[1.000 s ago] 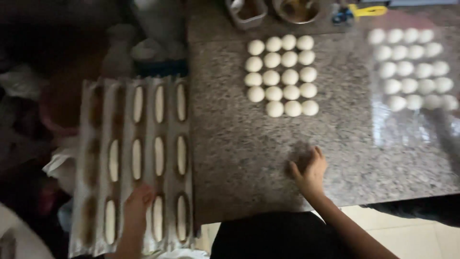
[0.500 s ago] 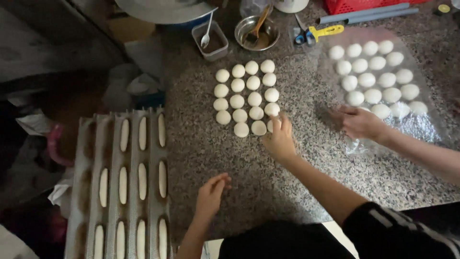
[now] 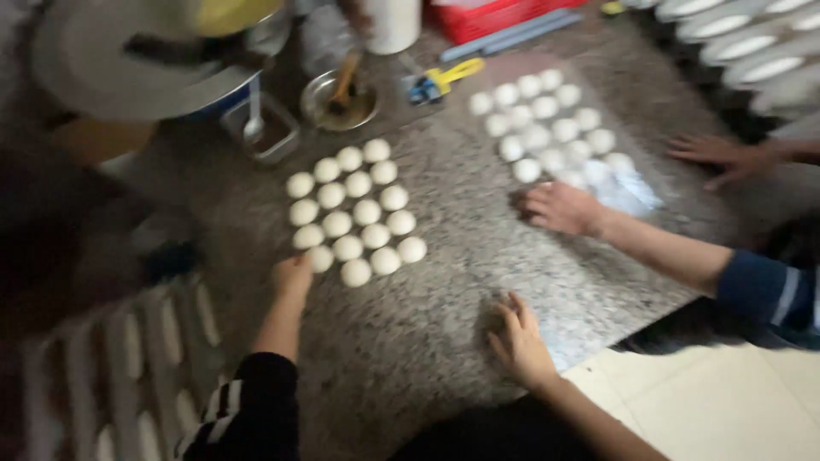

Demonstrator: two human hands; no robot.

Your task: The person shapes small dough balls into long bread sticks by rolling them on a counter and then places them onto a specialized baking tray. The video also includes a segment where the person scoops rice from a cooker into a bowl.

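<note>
Since half a second ago my left hand (image 3: 293, 275) reached the dough balls (image 3: 356, 211); grip loose, touching the near-corner ball. Right hand (image 3: 518, 341) flat on tabletop (image 3: 444, 256), empty. Balls mostly unshaped.

A speckled grey and brown pattern is seen on the stone counter top (image 3: 444, 282). White is shown by the round raw dough balls (image 3: 354, 213). A black and white striped pattern is carried by the knitted sleeve (image 3: 243, 410). Yellow is seen on the plastic-handled tool (image 3: 444, 78), and red on the plastic crate (image 3: 495, 15).
</note>
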